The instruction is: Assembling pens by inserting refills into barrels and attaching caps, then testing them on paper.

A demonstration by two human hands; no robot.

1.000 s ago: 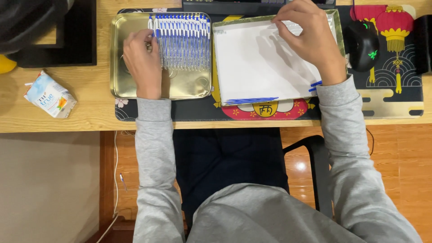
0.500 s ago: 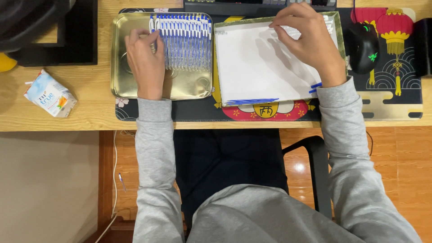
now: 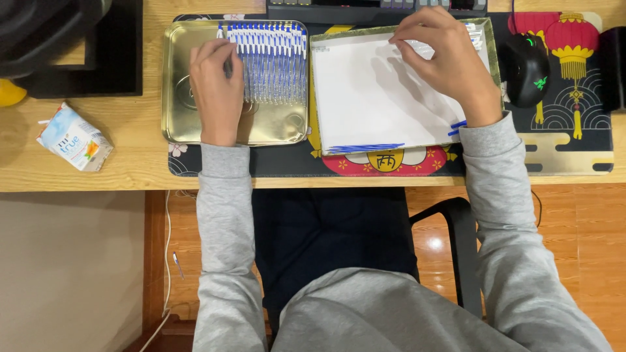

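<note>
While the person sits at a wooden table [image 3: 124, 146], two shallow containers lie side by side on a dark desk mat [image 3: 561, 153] in front of them. The left one is a gold metal tray [image 3: 179, 127] with rounded corners; in its upper right part lies a neat row of blue-and-clear pens [image 3: 277, 62], laid parallel with their blue caps toward the far edge. The lower part of this tray is bare metal. The left hand [image 3: 216, 88] rests palm down inside the tray, touching the left end of the row, its fingers [image 3: 218, 52] curled together around one pen at that end.

Just to the right, touching or nearly touching the tray, sits a green-rimmed box lid [image 3: 497, 62] lined with white. A thin bundle of blue pens [image 3: 365, 148] lies along its near edge, and two more blue pen tips [image 3: 458, 128] show beside the right wrist. The right hand [image 3: 450, 65] hovers over the far right corner of this box, fingers [image 3: 414, 32] pinched together on something small and clear; what exactly it is cannot be told.

A black computer mouse [image 3: 525, 68] sits on the mat right of the box, a keyboard [image 3: 378, 8] lies beyond both containers, and a small drink carton [image 3: 74, 138] lies on its side on the table well left of the tray.
</note>
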